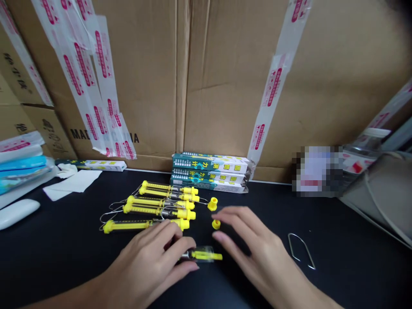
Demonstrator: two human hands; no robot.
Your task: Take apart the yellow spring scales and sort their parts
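My left hand (151, 262) lies low on the black table (337, 257), its fingers closed round a clear tube with a yellow inner part (204, 255). My right hand (254, 244) hovers beside it with fingers stretched out and apart, holding nothing; its fingertips are close to a small yellow cap (216, 224). A second yellow cap (212, 203) stands a little farther back. Several finished yellow spring scales (161, 205) lie in a row behind my left hand.
Stacked green and white boxes (210, 172) sit against the cardboard cartons (225, 77) at the back. A bent wire hook (301, 249) lies right of my right hand. White paper (72, 183), another box (96, 165) and blue packets (19, 167) are at the left.
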